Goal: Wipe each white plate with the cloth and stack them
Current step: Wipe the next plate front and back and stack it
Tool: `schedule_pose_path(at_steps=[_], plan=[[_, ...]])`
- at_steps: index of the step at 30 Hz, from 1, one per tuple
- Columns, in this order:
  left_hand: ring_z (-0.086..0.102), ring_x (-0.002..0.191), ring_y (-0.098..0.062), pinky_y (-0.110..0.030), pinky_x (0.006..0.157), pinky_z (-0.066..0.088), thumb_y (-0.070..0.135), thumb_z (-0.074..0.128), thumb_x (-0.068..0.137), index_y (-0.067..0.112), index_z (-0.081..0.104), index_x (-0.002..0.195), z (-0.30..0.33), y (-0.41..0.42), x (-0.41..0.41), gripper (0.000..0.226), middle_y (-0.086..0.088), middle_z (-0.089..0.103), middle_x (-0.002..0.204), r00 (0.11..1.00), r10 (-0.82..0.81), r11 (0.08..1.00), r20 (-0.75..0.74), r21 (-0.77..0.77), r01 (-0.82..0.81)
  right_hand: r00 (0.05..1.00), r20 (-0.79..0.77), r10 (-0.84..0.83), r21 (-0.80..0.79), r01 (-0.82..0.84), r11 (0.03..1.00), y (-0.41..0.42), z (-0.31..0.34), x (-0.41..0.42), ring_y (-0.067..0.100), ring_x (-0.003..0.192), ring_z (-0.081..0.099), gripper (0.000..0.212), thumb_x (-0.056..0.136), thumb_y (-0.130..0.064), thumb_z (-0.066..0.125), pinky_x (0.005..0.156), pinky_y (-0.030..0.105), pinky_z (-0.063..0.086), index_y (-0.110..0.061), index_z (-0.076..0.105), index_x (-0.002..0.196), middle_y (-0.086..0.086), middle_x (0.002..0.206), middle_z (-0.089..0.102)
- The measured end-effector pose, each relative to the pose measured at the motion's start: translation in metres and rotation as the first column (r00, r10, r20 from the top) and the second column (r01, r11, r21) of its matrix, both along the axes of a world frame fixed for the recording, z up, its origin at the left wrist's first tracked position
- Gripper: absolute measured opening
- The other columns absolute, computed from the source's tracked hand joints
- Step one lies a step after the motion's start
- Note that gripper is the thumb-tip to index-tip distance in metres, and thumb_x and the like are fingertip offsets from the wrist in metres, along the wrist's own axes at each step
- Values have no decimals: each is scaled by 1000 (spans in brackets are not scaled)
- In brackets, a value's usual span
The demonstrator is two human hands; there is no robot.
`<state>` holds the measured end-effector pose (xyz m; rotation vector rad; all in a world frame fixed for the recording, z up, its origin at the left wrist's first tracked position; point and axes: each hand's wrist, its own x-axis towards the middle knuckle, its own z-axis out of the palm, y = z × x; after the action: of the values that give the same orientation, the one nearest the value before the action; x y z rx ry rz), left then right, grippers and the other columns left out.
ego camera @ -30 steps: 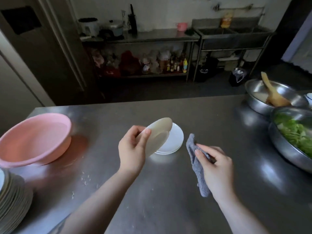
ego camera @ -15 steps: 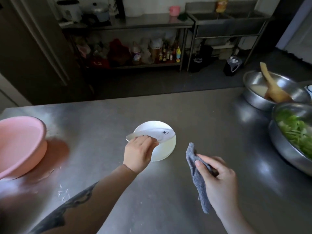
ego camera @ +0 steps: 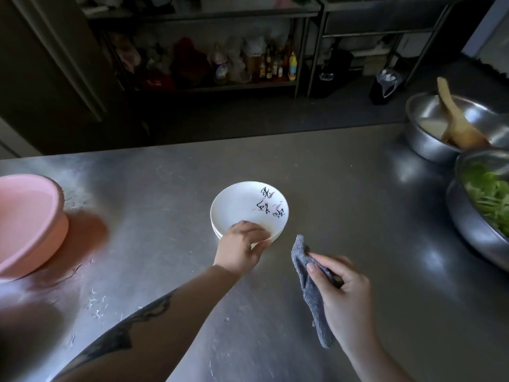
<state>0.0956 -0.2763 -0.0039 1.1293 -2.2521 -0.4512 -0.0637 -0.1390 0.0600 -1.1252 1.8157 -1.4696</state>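
Observation:
A white plate (ego camera: 242,206) with black writing on it lies flat on top of another white plate in the middle of the steel table (ego camera: 344,216). My left hand (ego camera: 241,245) grips the top plate's near rim, thumb under the edge. To the right and nearer to me, my right hand (ego camera: 341,293) holds a grey cloth (ego camera: 309,288) that hangs down from my fingers, a little apart from the plates.
A pink basin (ego camera: 24,224) stands at the left edge with water drops near it. At the right are a steel bowl with a wooden spoon (ego camera: 457,119) and a steel bowl of green vegetables (ego camera: 484,199). Shelves with bottles stand behind the table.
My left hand turned the plate from tilted to flat and lowered it onto the plate on the table. My right hand with the cloth stayed at about the same place.

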Motion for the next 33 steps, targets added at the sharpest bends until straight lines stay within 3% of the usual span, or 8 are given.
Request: schedule_pose_path(at_steps=[8,13,16,20,24,26,30,33], plan=[[62,112,-28,-36,98,46,7,74,82,12,76,108,4,13,0,26,-4,71,115,988,151,967,40,203,-156,998,-32,49,32,-47,998,4,-1,2,6,80,65,26,81,0,71,72,9,44,-23,75,91,-5,89,67],[64,104,-19,-37,92,49,8,77,81,17,77,101,37,71,39,22,3,71,114,931,351,934,-97,106,-341,956,-220,195,23,-195,981,5,4,19,5,82,63,19,77,-7,76,72,14,46,-24,75,85,-14,87,65],[61,100,-6,-30,78,51,9,73,85,22,76,98,50,125,94,19,12,70,110,809,562,827,-173,150,-542,901,-307,307,17,-317,948,5,8,41,4,82,62,19,75,-12,79,72,10,43,-27,74,85,-16,88,64],[65,96,-10,-29,77,51,4,74,84,19,77,97,65,200,168,20,12,69,106,657,741,671,-135,140,-728,797,-419,435,-15,-485,874,5,16,88,6,83,62,22,72,-13,81,75,18,45,-29,74,85,-16,87,64],[61,80,-5,-18,67,42,4,74,83,26,74,95,81,265,229,25,16,68,105,423,897,440,-125,167,-882,708,-438,554,-22,-624,781,17,20,148,11,80,62,21,72,-10,81,74,23,45,-25,74,84,-14,86,63],[62,85,-10,-22,66,43,3,72,84,27,73,96,85,287,256,26,13,69,105,324,933,350,-157,186,-918,675,-438,594,-23,-669,743,26,22,176,11,78,62,19,73,-10,81,71,24,45,-25,74,83,-15,85,62],[63,75,-11,-33,64,49,8,73,85,27,73,100,86,310,304,24,17,66,105,224,960,255,-168,195,-947,615,-457,642,-30,-732,681,39,23,232,9,77,62,19,73,-9,81,70,22,45,-24,75,83,-16,85,62],[63,83,-4,-31,65,49,11,72,85,31,72,100,82,319,345,25,20,66,105,224,956,263,-190,210,-942,611,-476,633,-31,-730,682,41,24,279,8,77,62,19,72,-10,81,70,21,45,-24,75,83,-16,85,62]])
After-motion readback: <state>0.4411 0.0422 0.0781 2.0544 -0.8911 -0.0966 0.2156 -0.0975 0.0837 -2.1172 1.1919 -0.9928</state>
